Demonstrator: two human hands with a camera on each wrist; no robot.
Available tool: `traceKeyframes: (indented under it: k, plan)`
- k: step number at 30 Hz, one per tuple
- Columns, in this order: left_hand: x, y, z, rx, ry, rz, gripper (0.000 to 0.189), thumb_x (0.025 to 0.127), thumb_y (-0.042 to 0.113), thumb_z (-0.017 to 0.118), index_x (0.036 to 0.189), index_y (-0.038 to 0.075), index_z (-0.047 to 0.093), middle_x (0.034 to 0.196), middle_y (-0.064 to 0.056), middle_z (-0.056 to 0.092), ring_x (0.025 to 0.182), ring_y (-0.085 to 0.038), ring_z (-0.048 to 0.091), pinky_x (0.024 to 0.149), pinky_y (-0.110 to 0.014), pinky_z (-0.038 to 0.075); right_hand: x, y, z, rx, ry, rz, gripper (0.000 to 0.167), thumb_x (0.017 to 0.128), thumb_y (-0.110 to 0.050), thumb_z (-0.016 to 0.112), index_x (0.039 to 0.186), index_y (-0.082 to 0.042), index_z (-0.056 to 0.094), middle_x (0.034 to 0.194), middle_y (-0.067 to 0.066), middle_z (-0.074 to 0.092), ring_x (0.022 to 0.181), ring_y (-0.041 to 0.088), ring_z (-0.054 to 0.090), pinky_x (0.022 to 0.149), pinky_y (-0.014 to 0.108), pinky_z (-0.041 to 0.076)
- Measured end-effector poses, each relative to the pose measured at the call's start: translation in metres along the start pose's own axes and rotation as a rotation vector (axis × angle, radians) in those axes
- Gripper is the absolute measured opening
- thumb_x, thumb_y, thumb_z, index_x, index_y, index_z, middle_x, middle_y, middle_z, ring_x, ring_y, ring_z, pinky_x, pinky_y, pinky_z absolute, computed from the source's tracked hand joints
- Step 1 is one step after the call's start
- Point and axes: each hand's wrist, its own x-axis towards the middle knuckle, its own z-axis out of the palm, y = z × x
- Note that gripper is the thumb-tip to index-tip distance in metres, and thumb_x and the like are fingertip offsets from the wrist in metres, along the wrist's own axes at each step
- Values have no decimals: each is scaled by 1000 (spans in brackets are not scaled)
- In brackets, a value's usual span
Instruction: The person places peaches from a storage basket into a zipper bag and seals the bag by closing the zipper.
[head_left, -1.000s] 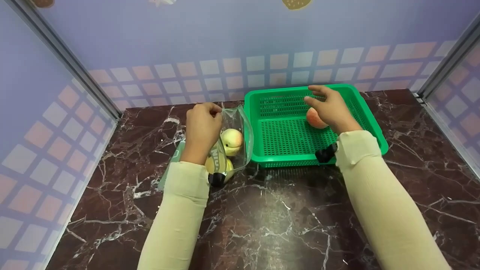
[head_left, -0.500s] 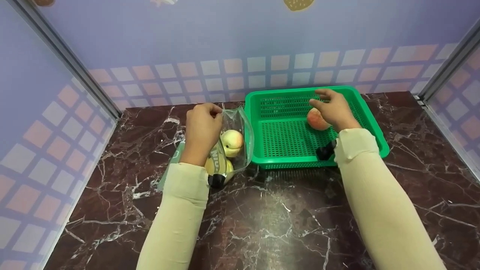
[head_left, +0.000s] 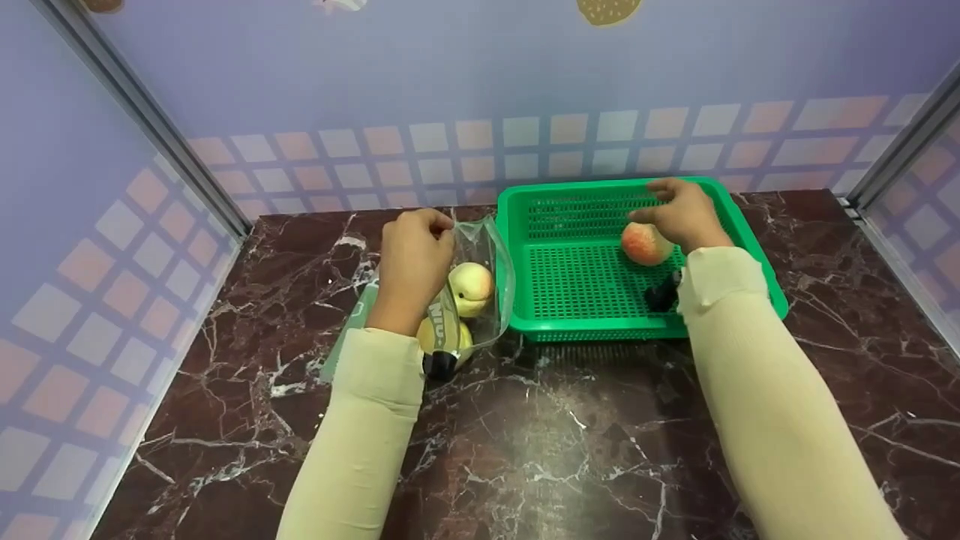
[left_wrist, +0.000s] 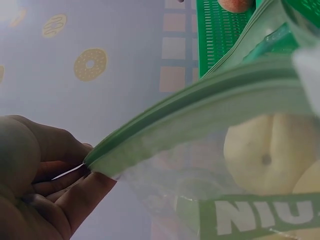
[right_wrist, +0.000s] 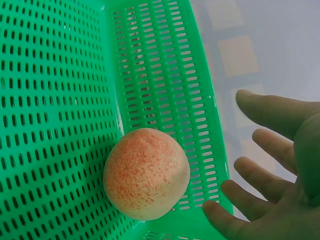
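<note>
My left hand (head_left: 416, 259) pinches the zip edge of a clear plastic zip bag (left_wrist: 165, 130) between thumb and fingers. Its mouth gapes toward the basket. Inside the bag lie pale yellow peaches (head_left: 471, 285), one with a pink blush, behind a green printed band with the letters "NIU" (left_wrist: 265, 215). Over the right part of a green plastic basket (head_left: 574, 326), my right hand (head_left: 686, 214) hovers with fingers spread, holding nothing. Just below it, a red-speckled peach (right_wrist: 146, 174) rests on the basket floor near a side wall, apart from the fingertips in the right wrist view.
The basket stands against the patterned back wall (head_left: 450, 75) on a dark red marbled tabletop (head_left: 525, 450), right beside the bag. Side panels (head_left: 97, 262) close off the left and right. A black wrist camera (head_left: 441, 365) sits close to the bag's lower edge.
My right hand has shifted slightly right and back over the basket, so more of the peach shows beneath it. The left hand keeps its pinch on the bag; the head view has tilted slightly.
</note>
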Motion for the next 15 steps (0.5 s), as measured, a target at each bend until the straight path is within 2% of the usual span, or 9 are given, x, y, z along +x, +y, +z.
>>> traceKeyframes:
  k: [10,15]
  plan:
    - [0,-1,1,-2,10,11,22,93,11,55,104,9,74,95,-6,73,70,-17,63,61,-31,50,9,3,0,-104,-40,34,68,91,-25,67,149,-10,36,152,24,34,135,44,37,105,57,39]
    - [-2,-1,0,7,4,7,22,94,12,56,106,9,74,98,-6,73,72,-17,64,62,-31,50,12,8,1,-132,-69,36,69,91,-26,67,150,-8,35,151,26,34,135,46,35,105,59,38]
